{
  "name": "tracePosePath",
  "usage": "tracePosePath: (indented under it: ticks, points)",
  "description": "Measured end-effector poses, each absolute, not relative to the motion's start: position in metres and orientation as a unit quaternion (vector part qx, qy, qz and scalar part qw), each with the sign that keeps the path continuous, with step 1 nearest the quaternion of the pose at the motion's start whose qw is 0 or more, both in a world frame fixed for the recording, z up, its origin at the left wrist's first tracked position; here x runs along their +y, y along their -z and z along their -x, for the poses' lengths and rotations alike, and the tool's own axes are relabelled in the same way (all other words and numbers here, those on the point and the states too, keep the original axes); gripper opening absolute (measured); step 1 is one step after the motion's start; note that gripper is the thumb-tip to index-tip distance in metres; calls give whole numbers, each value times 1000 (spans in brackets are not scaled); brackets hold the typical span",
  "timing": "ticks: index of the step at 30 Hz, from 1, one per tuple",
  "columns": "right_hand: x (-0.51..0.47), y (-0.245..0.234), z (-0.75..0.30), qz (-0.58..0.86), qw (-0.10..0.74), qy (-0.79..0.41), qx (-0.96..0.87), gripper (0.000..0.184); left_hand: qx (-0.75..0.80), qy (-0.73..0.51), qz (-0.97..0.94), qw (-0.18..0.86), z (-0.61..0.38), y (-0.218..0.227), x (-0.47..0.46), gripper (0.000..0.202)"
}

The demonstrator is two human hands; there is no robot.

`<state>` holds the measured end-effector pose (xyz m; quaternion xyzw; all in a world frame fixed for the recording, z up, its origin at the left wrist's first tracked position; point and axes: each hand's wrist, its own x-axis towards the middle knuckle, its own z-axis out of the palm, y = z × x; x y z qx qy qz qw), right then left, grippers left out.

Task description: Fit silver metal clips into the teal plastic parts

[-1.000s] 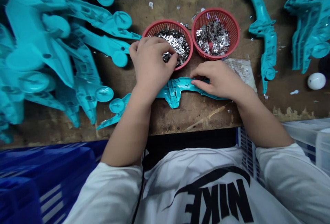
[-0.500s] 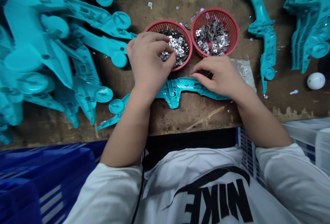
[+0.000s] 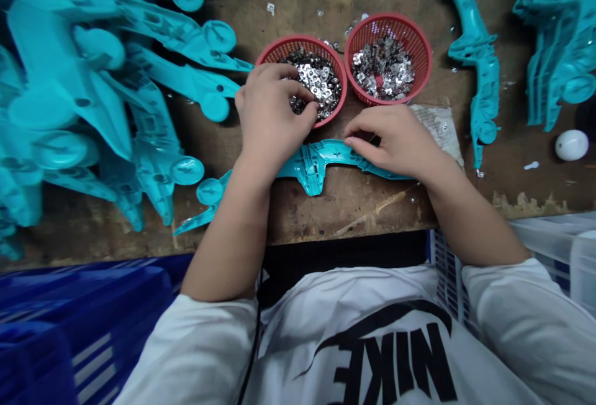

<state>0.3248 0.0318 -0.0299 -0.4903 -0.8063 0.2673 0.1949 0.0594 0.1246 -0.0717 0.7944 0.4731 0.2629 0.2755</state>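
Observation:
My left hand (image 3: 274, 120) is at the left red basket (image 3: 343, 91), over its near left rim. Its thumb and index finger are pinched together above the small metal clips (image 3: 321, 82) inside; whatever lies between the fingertips is hidden. Below the baskets, a turquoise plastic part (image 3: 311, 169) lies along the table, its ribbed side up, partly covered by my left forearm. My right hand (image 3: 393, 139) hovers over the right half of that part, thumb and index fingertips closed together. Anything in this pinch is too small to make out.
A second red basket (image 3: 423, 79) of metal pieces stands to the right. Turquoise parts (image 3: 56, 69) are heaped at the left, with a single one (image 3: 475, 51) and a stack (image 3: 554, 38) at the right. Blue crates (image 3: 116, 293) stand below the table edge.
My left hand has shifted slightly, its knuckles a little lower and to the right. The left basket has slid marginally left. My right hand has moved a touch left, still pinched.

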Motion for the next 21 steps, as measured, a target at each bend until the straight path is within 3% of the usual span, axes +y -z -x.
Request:
tracePosePath:
  ticks: [5,11,17,21]
  points:
    - [32,29,-324,489,197,-267,-807,27,494,-255,-783,280,-61,65,123,11]
    - [31,29,-325,494,206,-261,-803,26,463,-272,-785,309,-58,69,127,20]
    - [27,22,-324,506,258,-223,-792,39,450,-324,-770,315,-76,30,100,12]
    - [25,17,-325,486,263,-201,-809,44,398,-330,-752,409,-91,8,73,12]
